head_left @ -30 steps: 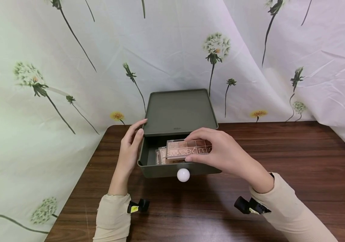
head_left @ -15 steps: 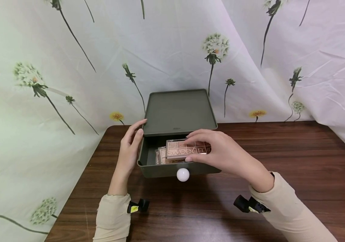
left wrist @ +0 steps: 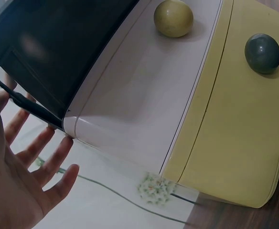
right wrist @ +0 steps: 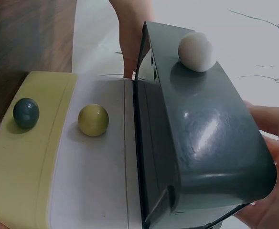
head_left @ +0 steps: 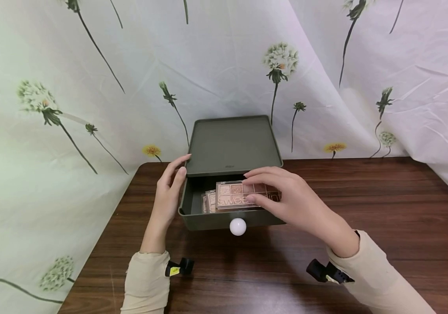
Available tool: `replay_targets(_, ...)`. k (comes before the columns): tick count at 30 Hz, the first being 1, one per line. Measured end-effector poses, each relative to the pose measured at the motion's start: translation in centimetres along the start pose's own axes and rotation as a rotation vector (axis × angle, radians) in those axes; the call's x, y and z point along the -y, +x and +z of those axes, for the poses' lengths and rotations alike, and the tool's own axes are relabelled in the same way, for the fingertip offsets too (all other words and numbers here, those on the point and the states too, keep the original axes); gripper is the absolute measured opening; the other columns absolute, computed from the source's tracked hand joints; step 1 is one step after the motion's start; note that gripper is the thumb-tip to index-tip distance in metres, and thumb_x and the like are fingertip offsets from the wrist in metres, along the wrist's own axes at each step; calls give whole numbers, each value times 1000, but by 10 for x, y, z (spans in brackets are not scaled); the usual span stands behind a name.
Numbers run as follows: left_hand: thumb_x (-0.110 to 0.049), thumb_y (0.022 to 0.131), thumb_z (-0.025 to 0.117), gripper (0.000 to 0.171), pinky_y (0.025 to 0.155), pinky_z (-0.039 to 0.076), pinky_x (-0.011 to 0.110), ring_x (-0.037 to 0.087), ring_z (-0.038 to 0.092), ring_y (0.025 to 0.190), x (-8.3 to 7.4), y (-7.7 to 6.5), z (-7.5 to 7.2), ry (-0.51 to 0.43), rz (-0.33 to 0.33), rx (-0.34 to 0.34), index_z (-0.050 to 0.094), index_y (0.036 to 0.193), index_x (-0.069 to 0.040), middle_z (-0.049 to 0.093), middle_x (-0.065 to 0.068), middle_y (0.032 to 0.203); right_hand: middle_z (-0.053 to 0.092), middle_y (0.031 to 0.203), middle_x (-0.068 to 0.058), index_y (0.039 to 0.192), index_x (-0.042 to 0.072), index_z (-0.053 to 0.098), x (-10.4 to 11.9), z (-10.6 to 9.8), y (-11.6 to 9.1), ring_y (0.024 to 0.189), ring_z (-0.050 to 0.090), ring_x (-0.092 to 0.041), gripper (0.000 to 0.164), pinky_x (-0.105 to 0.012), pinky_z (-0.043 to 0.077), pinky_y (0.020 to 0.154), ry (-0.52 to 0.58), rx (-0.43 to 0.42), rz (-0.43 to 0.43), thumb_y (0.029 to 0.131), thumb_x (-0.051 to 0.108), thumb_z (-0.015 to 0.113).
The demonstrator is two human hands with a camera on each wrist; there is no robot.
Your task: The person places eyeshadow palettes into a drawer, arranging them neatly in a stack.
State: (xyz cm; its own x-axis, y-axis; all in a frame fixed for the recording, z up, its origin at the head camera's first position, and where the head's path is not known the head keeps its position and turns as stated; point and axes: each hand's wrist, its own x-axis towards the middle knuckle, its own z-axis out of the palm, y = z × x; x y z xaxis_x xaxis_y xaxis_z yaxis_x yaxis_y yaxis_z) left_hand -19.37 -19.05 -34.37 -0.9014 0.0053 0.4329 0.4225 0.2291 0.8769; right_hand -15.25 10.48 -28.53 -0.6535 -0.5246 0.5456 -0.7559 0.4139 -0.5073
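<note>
A dark green drawer (head_left: 206,223) with a white knob (head_left: 237,226) stands pulled out from a small drawer cabinet (head_left: 231,144). Several clear-lidded eyeshadow palettes lie in it, the top palette (head_left: 229,194) lettered in large print. My right hand (head_left: 296,196) is over this palette's right part, thumb over its face and fingertips near its back edge, with a gap between them; contact is hard to tell. My left hand (head_left: 169,187) rests along the left side of the cabinet and drawer, its fingers spread in the left wrist view.
Below the green drawer, a white drawer (left wrist: 139,95) with a yellow knob (left wrist: 173,18) and a yellow drawer (left wrist: 240,138) with a dark green knob (left wrist: 262,53) are closed. The cabinet stands on a brown wooden table (head_left: 365,209) before a dandelion-print cloth (head_left: 224,52).
My right hand has shifted slightly up and right, its thumb leaving the palette's front edge. The palette stays in the drawer, more of its swatches showing. My left hand has not moved.
</note>
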Motion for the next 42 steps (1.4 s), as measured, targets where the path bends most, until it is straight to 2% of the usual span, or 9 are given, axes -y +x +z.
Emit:
replay_targets(4,-22,106,46,37,97,35,31,14,47,115,-1,0,0,1,-1,2,56,141,-16,50,-4,143,67,117,0,112,10,73,4,4,-7,111,60,-16,27,-28,45,94,46,-133,-107,86,7,77)
replay_targets(8,-22,106,46,37,96,35,31,14,47,113,-1,0,0,-4,8,-1,56,141,-15,50,-3,143,69,113,-3,110,8,72,11,7,-14,109,62,-18,21,-27,45,96,79,-220,-197,94,21,71)
replay_targets(12,-21,106,46,36,92,34,32,15,47,107,-1,0,0,-11,9,-2,56,141,-16,50,-3,142,70,108,-5,107,6,73,19,10,-20,104,63,-20,28,-26,46,94,86,-294,-272,98,32,63)
replay_targets(15,-20,106,46,36,93,34,32,15,47,108,-1,0,0,-14,7,-2,56,141,-16,50,-3,142,70,104,-6,105,5,72,24,14,-25,100,64,-22,26,-26,47,93,96,-325,-322,98,28,64)
replay_targets(21,-20,106,46,36,98,34,31,13,47,119,-1,0,0,-18,10,-6,56,140,-14,49,-3,144,70,100,-6,104,3,71,31,23,-35,93,65,-19,21,-23,49,86,102,-328,-385,98,21,65)
replay_targets(27,-21,106,46,36,99,34,31,13,45,122,-1,-1,0,-17,9,-6,56,141,-14,49,-4,144,69,99,-4,104,3,71,33,36,-44,88,64,-15,19,-22,49,81,100,-312,-373,98,20,65)
replay_targets(33,-21,106,46,37,98,34,31,13,46,119,0,-1,0,-17,5,-5,56,141,-14,49,-3,144,67,91,2,106,8,70,26,53,-53,72,57,-8,17,-15,47,67,88,-283,-273,99,23,64)
replay_targets(37,-21,106,46,36,98,34,31,13,47,118,1,0,1,-21,8,-4,56,141,-14,49,-3,143,68,88,1,109,7,69,21,61,-56,70,59,-6,21,-15,48,66,80,-276,-208,99,25,63)
replay_targets(42,-21,106,47,36,96,34,31,13,47,115,1,0,1,-18,6,-5,56,141,-15,50,-3,143,72,90,-1,115,5,65,17,68,-56,71,63,-5,26,-15,50,66,114,-266,-173,98,25,63)
